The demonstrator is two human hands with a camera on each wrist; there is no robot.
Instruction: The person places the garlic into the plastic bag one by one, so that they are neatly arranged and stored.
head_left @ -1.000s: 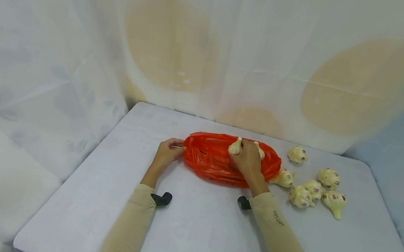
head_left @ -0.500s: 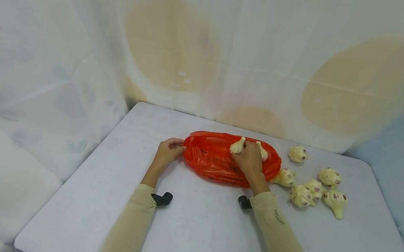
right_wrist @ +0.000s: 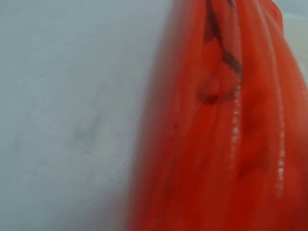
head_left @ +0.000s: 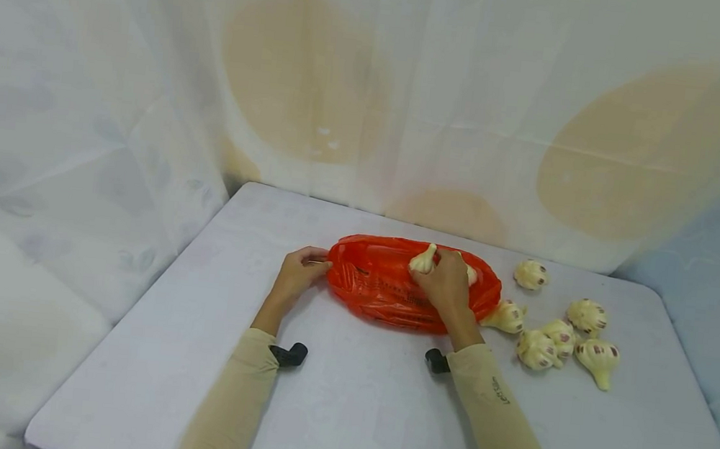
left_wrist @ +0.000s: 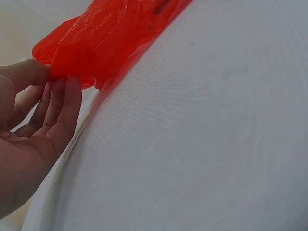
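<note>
A red plastic bag (head_left: 379, 295) lies on the white table with its mouth spread upward. My left hand (head_left: 295, 270) pinches the bag's left end between thumb and fingers, as the left wrist view shows up close. Over the bag's opening, my right hand (head_left: 447, 282) holds a garlic bulb (head_left: 423, 259), its stem pointing up. Another garlic bulb (head_left: 471, 275) shows just behind the right hand, partly hidden by it. Only the bag's folded side (right_wrist: 226, 144) fills the right wrist view; the right hand itself is out of that picture.
Right of the bag several garlic bulbs lie on the table: one bulb (head_left: 505, 316) against the bag's right end, a close cluster (head_left: 540, 349), one with its stem toward me (head_left: 597, 359), and a lone bulb (head_left: 531, 275) farther back. Pale curtains (head_left: 463, 104) hang behind the table.
The right hand has shifted very slightly to the right with its garlic bulb, and the bulb behind it is now more covered. The left hand stays on the bag's end.
</note>
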